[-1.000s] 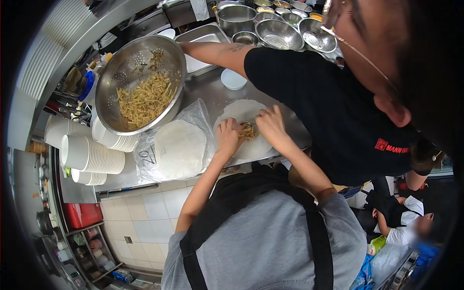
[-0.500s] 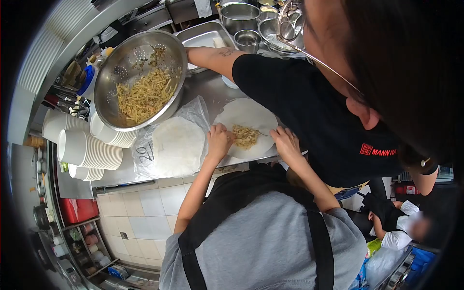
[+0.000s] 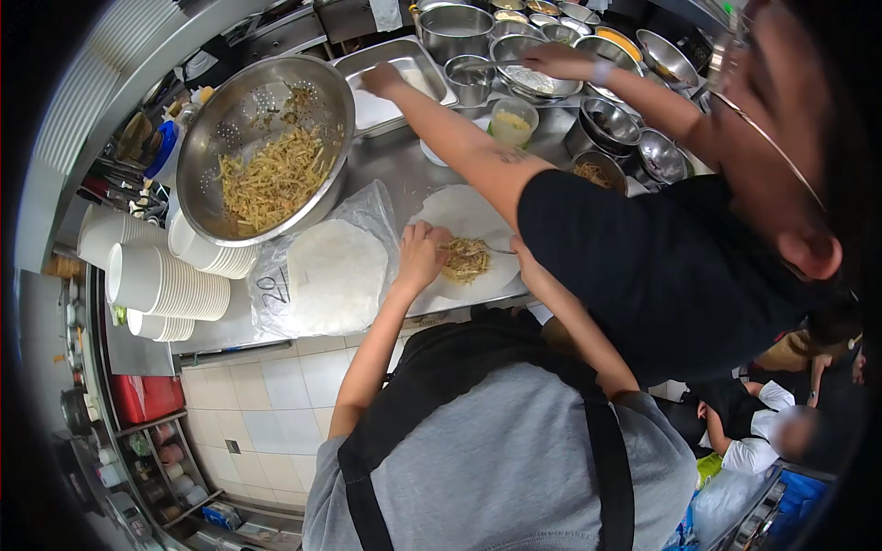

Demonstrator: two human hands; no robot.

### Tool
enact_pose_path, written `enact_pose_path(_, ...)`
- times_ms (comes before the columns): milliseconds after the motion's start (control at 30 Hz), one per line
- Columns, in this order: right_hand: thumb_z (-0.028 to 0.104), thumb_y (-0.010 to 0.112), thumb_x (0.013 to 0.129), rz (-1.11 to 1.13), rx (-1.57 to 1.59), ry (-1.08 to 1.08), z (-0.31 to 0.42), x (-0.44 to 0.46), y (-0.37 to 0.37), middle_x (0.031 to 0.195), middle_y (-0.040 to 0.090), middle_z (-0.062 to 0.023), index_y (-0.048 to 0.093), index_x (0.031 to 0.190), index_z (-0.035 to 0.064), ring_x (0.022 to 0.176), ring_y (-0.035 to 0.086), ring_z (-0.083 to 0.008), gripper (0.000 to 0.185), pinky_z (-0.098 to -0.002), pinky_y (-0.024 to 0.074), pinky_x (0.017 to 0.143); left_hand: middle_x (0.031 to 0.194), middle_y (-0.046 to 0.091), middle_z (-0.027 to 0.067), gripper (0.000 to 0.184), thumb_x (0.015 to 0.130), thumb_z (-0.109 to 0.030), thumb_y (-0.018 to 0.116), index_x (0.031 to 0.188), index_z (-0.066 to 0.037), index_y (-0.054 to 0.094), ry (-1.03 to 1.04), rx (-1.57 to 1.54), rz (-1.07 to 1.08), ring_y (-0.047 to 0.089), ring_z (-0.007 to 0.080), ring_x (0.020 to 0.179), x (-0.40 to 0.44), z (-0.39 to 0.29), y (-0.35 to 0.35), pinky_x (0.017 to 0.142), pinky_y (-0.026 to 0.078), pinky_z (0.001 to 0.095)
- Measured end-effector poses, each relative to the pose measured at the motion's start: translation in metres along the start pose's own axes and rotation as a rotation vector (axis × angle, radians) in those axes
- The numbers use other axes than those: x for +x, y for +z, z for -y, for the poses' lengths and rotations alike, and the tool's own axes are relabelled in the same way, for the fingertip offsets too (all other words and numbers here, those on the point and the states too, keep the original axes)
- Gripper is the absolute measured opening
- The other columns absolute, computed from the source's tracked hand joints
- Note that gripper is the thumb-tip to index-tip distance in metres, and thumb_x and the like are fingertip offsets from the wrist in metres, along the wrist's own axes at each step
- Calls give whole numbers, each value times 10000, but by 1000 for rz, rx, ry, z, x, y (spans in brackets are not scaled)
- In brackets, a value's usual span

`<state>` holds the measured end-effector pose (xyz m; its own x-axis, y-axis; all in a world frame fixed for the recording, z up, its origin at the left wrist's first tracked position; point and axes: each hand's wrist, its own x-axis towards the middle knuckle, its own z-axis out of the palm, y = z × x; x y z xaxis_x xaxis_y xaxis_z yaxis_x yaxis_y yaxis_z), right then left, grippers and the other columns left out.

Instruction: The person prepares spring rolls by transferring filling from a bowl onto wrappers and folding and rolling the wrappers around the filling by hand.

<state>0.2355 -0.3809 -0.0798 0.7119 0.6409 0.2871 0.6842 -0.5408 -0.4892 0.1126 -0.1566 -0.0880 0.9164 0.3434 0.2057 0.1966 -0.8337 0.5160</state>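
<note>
Counter: stainless steel, spans the middle of the view, with a front edge just ahead of a grey shirt crossed by black straps.
Co-worker: dressed in black, leans in from the right; reaches one hand over a steel tray and the other hand over metal bowls at the back.
Colander: perforated metal, tilted, at the left of the counter; holds shredded yellow-brown food.
White bowls: nested in stacks, tipped over, left of the plastic bag.
Plastic bag: clear, marked "20" in black, near the front edge.
Bagged sheet: pale, round, flat against the plastic; cannot tell whether inside or on top.
Front sheet: pale, round, spread on the counter just right of the bag.
Left hand: curled over the front sheet, touching or just beside the mound; cannot tell whether gripping anything.
Right hand: at the front sheet's right side, well apart from the left; partly covered by a black sleeve, so cannot tell whether closed on anything.
Mound: shredded, yellow-brown, on the front sheet, between both hands.
</note>
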Motion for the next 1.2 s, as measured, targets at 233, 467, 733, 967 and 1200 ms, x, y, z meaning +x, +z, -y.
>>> enact_pose_path(233, 28, 521, 823, 349, 150, 80, 28, -3, -42, 804, 563, -187, 528, 812, 8, 825, 583, -372, 24, -437, 439, 723, 1070, 468, 51, 226, 665, -272, 755, 880, -219, 713, -33, 43, 258, 396, 288, 1078, 22, 8, 7, 886, 370, 439)
enact_pose_path(467, -15, 505, 784, 415, 21, 70, 69, -34, -46, 865, 567, -182, 526, 885, 25, 823, 595, -416, 110, -498, 477, 687, 1062, 491, 44, 210, 626, -294, 770, 823, -236, 726, -38, 33, 348, 402, 283, 1080, 41, 4, 5, 924, 361, 443)
enact_pose_path(733, 39, 491, 858, 303, -25, 194, 65, -34, -44, 880, 564, -181, 531, 926, 52, 811, 582, -420, 80, -499, 459, 676, 1058, 506, 45, 88, 628, -219, 728, 713, -238, 722, -79, 49, 458, 403, 299, 1097, 44, 9, -9, 923, 368, 451)
enact_pose_path(967, -33, 493, 761, 221, -136, 164, 58, -23, -53, 854, 561, -174, 532, 898, 40, 777, 610, -399, 160, -489, 508, 646, 1013, 529, 28, 42, 654, -205, 706, 680, -238, 704, -11, 63, 477, 433, 294, 1061, 34, 25, -12, 887, 394, 436)
enact_pose_path(1200, 1, 512, 735, 117, -178, -62, 55, 3, -49, 818, 560, -99, 579, 865, 68, 796, 584, -302, 161, -435, 457, 656, 1020, 555, 9, 101, 683, -203, 695, 778, -235, 702, -7, -99, 304, 447, 276, 1035, 35, 17, -12, 877, 391, 422)
